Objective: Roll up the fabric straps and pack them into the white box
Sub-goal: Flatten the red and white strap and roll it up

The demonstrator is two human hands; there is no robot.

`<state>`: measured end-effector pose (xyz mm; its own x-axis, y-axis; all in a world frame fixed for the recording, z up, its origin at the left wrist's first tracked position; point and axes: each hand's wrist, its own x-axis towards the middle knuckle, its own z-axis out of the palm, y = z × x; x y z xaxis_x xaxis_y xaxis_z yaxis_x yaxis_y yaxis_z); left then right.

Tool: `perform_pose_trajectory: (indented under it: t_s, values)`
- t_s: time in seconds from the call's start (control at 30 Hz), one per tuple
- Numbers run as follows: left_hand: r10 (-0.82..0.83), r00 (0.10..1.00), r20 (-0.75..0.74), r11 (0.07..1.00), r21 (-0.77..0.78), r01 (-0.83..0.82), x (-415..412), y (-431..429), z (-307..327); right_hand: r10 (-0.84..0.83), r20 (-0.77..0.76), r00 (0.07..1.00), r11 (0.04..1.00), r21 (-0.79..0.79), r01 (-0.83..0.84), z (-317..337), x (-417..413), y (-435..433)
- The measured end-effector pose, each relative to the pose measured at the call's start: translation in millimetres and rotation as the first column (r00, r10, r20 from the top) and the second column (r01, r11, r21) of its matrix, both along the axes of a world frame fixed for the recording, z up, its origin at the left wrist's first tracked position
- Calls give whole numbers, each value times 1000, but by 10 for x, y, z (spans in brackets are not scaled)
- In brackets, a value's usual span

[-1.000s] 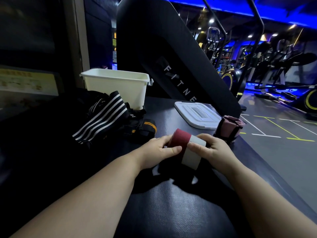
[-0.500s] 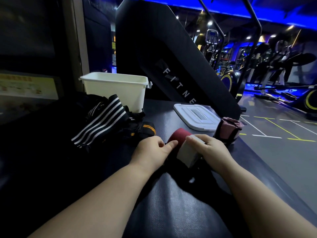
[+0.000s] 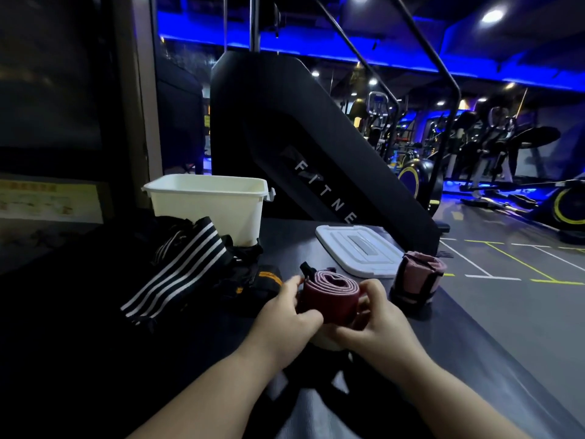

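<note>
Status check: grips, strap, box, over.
Left grip and right grip both hold red strap roll. White box open, lid lying apart. Striped strap heaped before box.

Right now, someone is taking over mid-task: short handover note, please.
Left hand and right hand both grip the dark red strap roll over the table.
White box stands open at the back left, its inside hidden; its lid lies off to the right.
Done: pink strap roll stands near the right edge, unpacked.
Left: box both rolls; roll and pack the striped strap and the black-and-orange strap.
</note>
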<state>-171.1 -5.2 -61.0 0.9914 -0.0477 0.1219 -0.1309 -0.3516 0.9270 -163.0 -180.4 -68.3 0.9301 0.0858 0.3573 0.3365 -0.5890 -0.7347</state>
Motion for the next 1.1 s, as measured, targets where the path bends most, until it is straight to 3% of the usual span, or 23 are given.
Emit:
perform_pose_trajectory:
  t_s: [0.27,0.47,0.67,0.9,1.1]
  values:
    - [-184,982,39,972,158,175,-64,139,8,135,105,985,984,-127,-121,-23,-100,-88]
    - [-208,975,77,977,56,204,-64,164,-31,219,69,973,976,-30,-217,-46,-118,-72]
    - [-244,966,84,970,29,243,-55,166,-24,230,50,972,973,-41,-228,-40,-126,-82]
    - [-354,935,-3,935,-33,354,-30,228,-16,218,36,975,976,5,-218,-60,-91,-110]
    - [-281,959,30,959,51,279,14,251,-9,210,112,971,977,7,-212,-29,-85,-112]
